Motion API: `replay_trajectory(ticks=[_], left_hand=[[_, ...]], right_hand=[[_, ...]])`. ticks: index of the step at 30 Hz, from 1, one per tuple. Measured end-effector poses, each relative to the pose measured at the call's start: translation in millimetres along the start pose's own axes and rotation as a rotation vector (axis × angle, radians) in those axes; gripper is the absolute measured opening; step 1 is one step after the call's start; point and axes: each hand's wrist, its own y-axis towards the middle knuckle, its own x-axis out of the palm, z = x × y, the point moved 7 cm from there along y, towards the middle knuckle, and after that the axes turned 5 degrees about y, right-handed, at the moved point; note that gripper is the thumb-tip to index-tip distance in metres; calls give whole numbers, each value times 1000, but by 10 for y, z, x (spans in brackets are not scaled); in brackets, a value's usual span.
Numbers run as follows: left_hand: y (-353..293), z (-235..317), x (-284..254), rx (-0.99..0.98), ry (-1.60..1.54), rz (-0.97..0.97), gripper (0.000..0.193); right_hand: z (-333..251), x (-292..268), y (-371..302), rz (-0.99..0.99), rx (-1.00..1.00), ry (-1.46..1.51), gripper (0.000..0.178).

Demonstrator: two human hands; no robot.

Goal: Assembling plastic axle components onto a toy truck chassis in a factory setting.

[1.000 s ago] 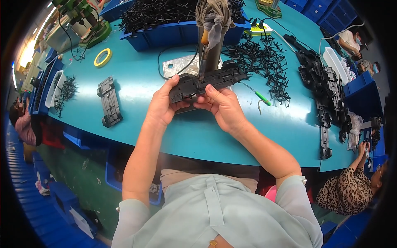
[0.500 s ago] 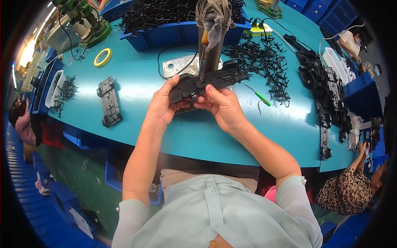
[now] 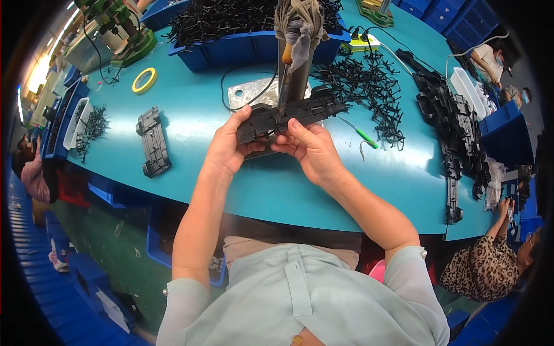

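Between both hands I hold a long black plastic toy-car chassis (image 3: 314, 109), tilted up to the right. My left hand (image 3: 228, 141) grips its left end, thumb on top and fingers curled beneath. My right hand (image 3: 311, 147) pinches its near edge around the middle. The tip of a thin metal rod with an orange-brown handle (image 3: 287, 55) meets the top of the chassis; whether it enters a hole I cannot tell. The rod hangs in front of a metal post (image 3: 301, 72) wrapped with cloth. On the table to the left lies a second black chassis (image 3: 153, 142).
Behind the post stands a blue bin (image 3: 231, 52) heaped with thin black parts. More black parts (image 3: 369, 86) are strewn to its right, near a green-handled tool (image 3: 367, 138). Stacked chassis (image 3: 456, 127) line the right side. Yellow tape (image 3: 144, 81) lies left. A co-worker (image 3: 485, 265) sits at right.
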Motion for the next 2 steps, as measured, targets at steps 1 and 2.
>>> replay_trajectory(ticks=[1, 2], left_hand=[[-7, 2, 5, -1, 7, -13, 39], [-14, 6, 10, -1, 13, -25, 39]], right_hand=[[8, -6, -1, 1, 6, 3, 25], [9, -6, -3, 0, 6, 5, 26]])
